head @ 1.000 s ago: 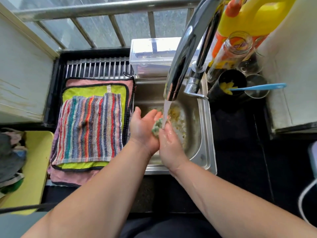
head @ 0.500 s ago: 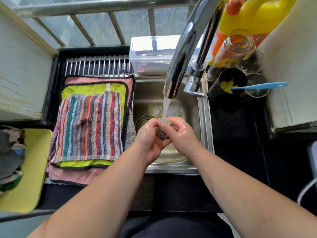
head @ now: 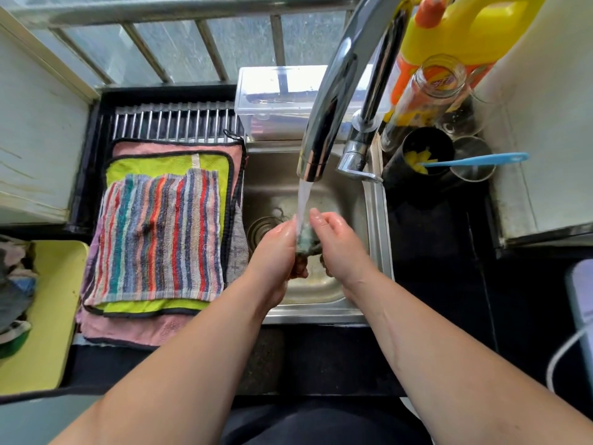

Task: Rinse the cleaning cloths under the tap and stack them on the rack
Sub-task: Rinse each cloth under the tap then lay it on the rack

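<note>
Both hands, left hand (head: 274, 252) and right hand (head: 341, 244), press together around a small greenish cloth (head: 306, 236) under the running tap (head: 330, 101), over the steel sink (head: 376, 220); the palms hide most of it. A striped cloth (head: 157, 239) tops the stack on the rack (head: 173, 120), at the sink's left rim. The glass jar (head: 430, 91) has a label too blurred to read.

No words or numbers can be read anywhere. The clear bottle (head: 414, 104) standing beside the tap (head: 327, 123) carries an orange and red label (head: 441, 80) with purple lettering, but the letters are too blurred and distorted to make out.
</note>
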